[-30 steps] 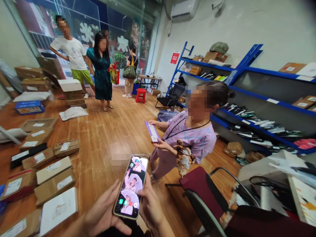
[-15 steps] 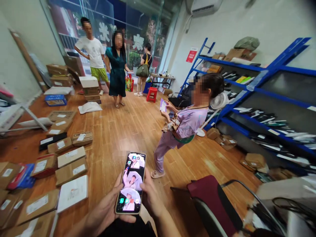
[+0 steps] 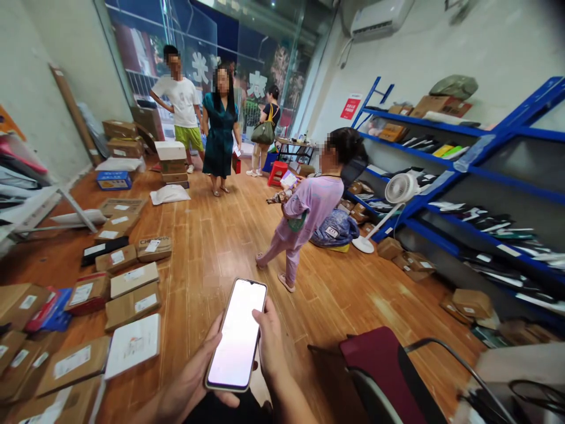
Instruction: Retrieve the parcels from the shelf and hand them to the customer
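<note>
A smartphone (image 3: 236, 338) with a bright, nearly white screen is held upright at the bottom middle of the head view. My left hand (image 3: 200, 359) wraps its left side and lower edge, the thumb along the left rim and a finger under the bottom. On the other side, my right hand (image 3: 271, 338) is closed round the right edge, and its thumb lies over the screen's right side. The fingers behind the phone are hidden.
Cardboard parcels (image 3: 132, 303) line the floor at left. A person in lilac clothes (image 3: 304, 212) stands ahead; several others are by the glass front. Blue shelves (image 3: 498, 176), a white fan (image 3: 399, 188) and a dark red chair (image 3: 388, 371) are at right.
The phone's screen has turned from a picture home screen to nearly white, and my right thumb has moved up onto it. The person in lilac has walked farther off, uncovering the fan.
</note>
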{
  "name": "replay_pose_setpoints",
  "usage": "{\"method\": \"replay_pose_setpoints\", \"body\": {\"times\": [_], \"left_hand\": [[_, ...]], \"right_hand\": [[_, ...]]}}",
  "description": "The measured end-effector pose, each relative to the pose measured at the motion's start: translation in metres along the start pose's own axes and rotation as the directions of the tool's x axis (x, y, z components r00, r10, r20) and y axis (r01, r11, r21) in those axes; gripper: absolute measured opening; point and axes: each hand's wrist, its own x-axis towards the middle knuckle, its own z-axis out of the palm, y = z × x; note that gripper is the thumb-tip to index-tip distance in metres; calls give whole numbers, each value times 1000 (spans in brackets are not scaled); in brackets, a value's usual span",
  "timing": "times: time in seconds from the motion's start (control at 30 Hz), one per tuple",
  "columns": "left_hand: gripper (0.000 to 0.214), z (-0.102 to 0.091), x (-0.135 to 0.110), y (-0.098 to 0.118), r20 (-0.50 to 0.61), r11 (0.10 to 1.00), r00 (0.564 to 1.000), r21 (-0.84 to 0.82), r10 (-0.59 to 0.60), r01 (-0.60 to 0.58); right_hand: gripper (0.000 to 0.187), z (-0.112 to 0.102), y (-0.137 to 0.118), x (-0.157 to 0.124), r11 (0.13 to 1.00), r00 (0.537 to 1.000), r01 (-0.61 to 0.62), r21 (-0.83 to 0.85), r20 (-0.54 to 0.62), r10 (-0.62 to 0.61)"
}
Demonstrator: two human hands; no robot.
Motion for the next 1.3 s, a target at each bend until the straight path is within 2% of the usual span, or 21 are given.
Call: {"method": "replay_pose_setpoints", "body": {"times": [0.17, 0.27, 0.37, 0.53, 0.7, 0.77, 0.87, 0.93, 0.97, 1.07, 1.1, 1.13, 1.17, 1.2, 1.3], "left_hand": [[81, 0, 1, -2, 11, 999, 1000, 38, 6, -6], [80, 1, 2, -3, 15, 998, 1000, 67, 10, -11], [77, 1, 2, -6, 10, 994, 1000, 107, 6, -7], [77, 3, -2, -10, -92, 977, 994, 209, 59, -39], [78, 8, -5, -9, -73, 986, 994, 156, 77, -65], [77, 10, -6, -8, -80, 989, 994, 133, 78, -67], [71, 15, -9, -5, -88, 990, 992, 118, 93, -82], [69, 16, -10, -3, -93, 988, 990, 124, 105, -93], [69, 15, -10, -3, -91, 988, 990, 122, 105, -94], [73, 9, -9, -2, -47, 990, 996, 126, 75, -69], [74, 6, -8, -3, -32, 990, 997, 130, 65, -60], [75, 4, -7, -3, -22, 989, 998, 139, 59, -56], [75, 2, -7, -3, -18, 987, 998, 148, 59, -55], [74, 0, -6, -3, -18, 986, 998, 156, 62, -59], [75, 0, -7, -1, -22, 985, 996, 157, 82, -78]], "right_hand": [[21, 9, -3, 3, 998, 991, 43, 48, -129, -36], [21, 8, -1, 4, 997, 995, 71, 20, -78, -70], [35, 5, 3, 6, 992, 992, 100, -71, -73, -105], [45, 6, 8, 7, 972, 979, 123, -202, -138, -152], [33, 5, 7, 1, 995, 995, 88, 40, -40, -86], [35, 1, 9, -3, 994, 994, 110, -29, -8, -110], [49, -9, 17, -7, 956, 973, 227, -187, 0, -231], [57, -17, 24, -10, 881, 931, 352, -317, 23, -364], [59, -21, 26, -11, 809, 896, 426, -404, 70, -438], [55, -32, 28, -15, 500, 758, 620, -604, 296, -581], [53, -35, 28, -17, 425, 724, 651, -629, 345, -598], [52, -37, 28, -18, 390, 706, 665, -637, 366, -606], [53, -39, 29, -19, 401, 713, 661, -634, 364, -600], [57, -41, 31, -20, 458, 745, 638, -619, 348, -569], [73, -48, 43, -20, 752, 883, 463, -469, 317, -346]]}}
